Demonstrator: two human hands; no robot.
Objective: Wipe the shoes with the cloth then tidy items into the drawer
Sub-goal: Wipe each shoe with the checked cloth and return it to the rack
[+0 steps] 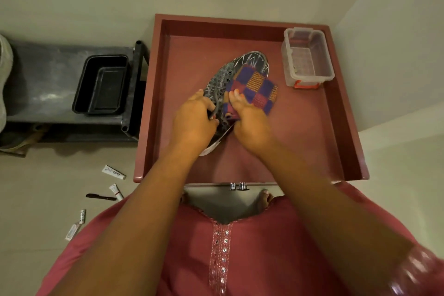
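Observation:
A grey patterned shoe (pixel 222 80) lies in the open reddish-brown drawer (pixel 153 94), toe pointing away. My left hand (pixel 194 119) grips the shoe at its heel end, fingers curled over the opening. My right hand (pixel 249 119) holds a checked purple, orange and red cloth (pixel 255 90) against the shoe's right side. The cloth covers part of the toe and side.
A clear plastic box (pixel 308 56) with a red latch stands in the drawer's far right corner. A black tray (pixel 101 84) sits on a dark rack (pixel 48 84) to the left. Small tubes (pixel 113 172) and a black pen (pixel 101 197) lie on the floor at left.

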